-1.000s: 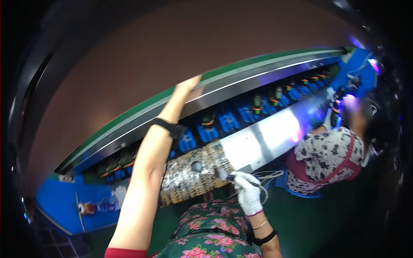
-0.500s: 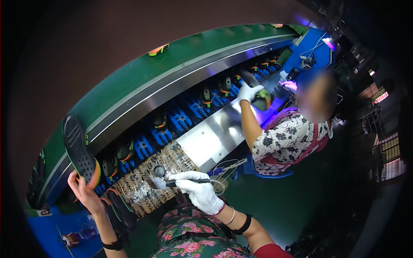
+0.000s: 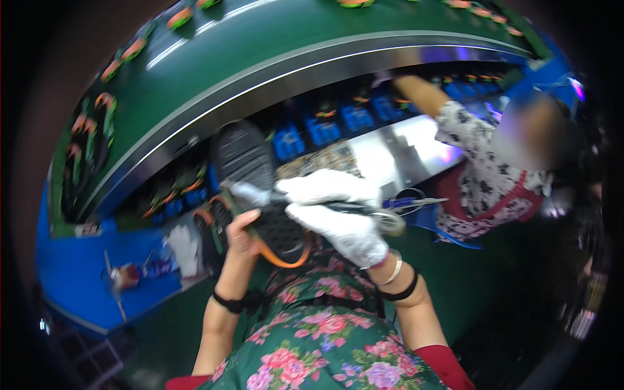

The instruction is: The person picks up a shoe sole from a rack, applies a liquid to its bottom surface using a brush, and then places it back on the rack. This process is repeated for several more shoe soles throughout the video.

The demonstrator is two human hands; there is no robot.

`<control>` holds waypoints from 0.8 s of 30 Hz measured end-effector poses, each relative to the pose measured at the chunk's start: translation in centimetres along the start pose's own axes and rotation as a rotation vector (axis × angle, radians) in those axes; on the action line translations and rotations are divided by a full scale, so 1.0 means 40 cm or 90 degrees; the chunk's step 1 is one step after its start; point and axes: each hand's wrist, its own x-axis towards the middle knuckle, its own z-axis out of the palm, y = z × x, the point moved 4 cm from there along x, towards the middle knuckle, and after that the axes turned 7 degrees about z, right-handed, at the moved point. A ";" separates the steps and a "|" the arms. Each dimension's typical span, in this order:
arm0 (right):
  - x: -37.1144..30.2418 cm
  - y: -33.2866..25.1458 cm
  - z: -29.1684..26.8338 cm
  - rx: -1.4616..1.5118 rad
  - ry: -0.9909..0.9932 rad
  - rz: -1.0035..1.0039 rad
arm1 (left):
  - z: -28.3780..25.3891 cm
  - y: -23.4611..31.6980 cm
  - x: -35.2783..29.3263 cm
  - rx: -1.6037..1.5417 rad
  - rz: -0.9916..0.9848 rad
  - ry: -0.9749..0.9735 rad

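Observation:
My bare left hand [image 3: 240, 239] is closed on the side of a black shoe [image 3: 244, 156] with orange and green trim. The shoe's sole faces up, its toe end away from me. In a white knitted glove, my right hand [image 3: 335, 211] grips a brush with a dark handle. The pale, blurred bristles of the brush [image 3: 250, 194] lie at the middle of the sole; whether they touch it is hard to tell. More black footwear with orange trim [image 3: 207, 235] lies just left of my left hand, partly hidden.
Beyond runs a green conveyor belt [image 3: 279, 39] with several shoes. Shoes on blue racks [image 3: 324, 130] line its near side. Taped cardboard [image 3: 325, 159] covers part of the metal bench. A co-worker [image 3: 484, 149] sits at right. A white glove [image 3: 185, 250] lies on the blue table [image 3: 71, 266].
The shoe has come in from the left to in front of me. My right hand has brought the brush over its sole. The view has shifted; the co-worker's arm now reaches toward the racks.

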 end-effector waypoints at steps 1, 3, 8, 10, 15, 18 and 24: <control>-0.007 -0.004 0.011 -0.027 0.011 -0.019 | 0.013 -0.007 -0.024 -0.030 0.003 -0.023; -0.010 -0.003 0.031 -0.074 0.039 -0.069 | 0.061 -0.011 -0.042 -0.232 -0.039 -0.153; 0.029 -0.003 0.062 -0.269 0.066 -0.235 | 0.121 -0.008 -0.041 -0.322 -0.087 -0.144; 0.056 0.007 0.069 -0.290 0.044 -0.234 | 0.120 -0.019 -0.043 -0.231 -0.082 -0.074; 0.051 0.012 0.115 -0.492 0.045 -0.334 | 0.132 -0.048 -0.048 -0.020 -0.054 -0.095; 0.033 0.023 0.139 -0.487 -0.061 -0.344 | 0.118 -0.047 -0.034 0.033 -0.055 -0.089; 0.055 0.047 0.098 -0.359 0.043 -0.215 | 0.100 -0.060 -0.018 -0.232 -0.059 -0.194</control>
